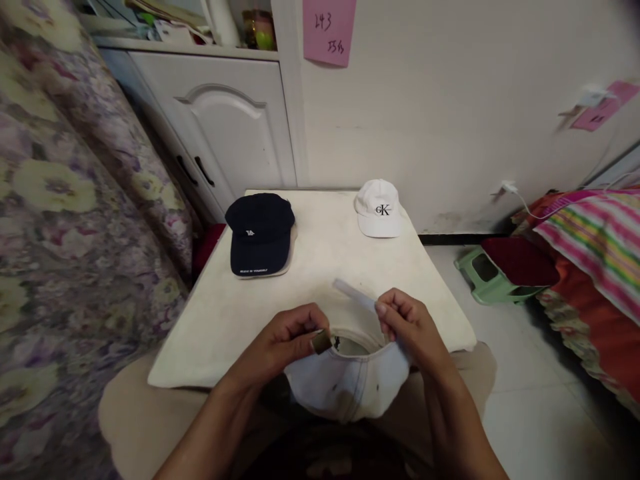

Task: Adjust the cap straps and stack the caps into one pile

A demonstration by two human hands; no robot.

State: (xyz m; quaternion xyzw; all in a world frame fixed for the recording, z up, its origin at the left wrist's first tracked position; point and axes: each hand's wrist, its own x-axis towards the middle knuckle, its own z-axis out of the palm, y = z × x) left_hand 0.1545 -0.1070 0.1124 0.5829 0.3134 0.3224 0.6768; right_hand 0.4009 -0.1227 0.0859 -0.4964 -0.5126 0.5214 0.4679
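Observation:
A light-coloured cap [350, 387] is held over my lap at the table's near edge, its opening facing up and its back strap undone. My left hand [295, 337] pinches the strap end with a brass-coloured buckle at the left side of the opening. My right hand [407, 323] grips the base of the loose strap [354, 293], whose free end points up and left over the table. A navy cap [263, 233] lies at the back left of the table, with a beige brim showing beneath it. At the back right sits a white cap [380, 209] with black letters.
The caps lie on a cream-covered table [320, 267]. Behind it stand a white cabinet [225, 127] and a wall with a pink note [329, 33]. A floral curtain [55, 233] hangs at left. A green stool [490, 280] and a bed [600, 267] are at right.

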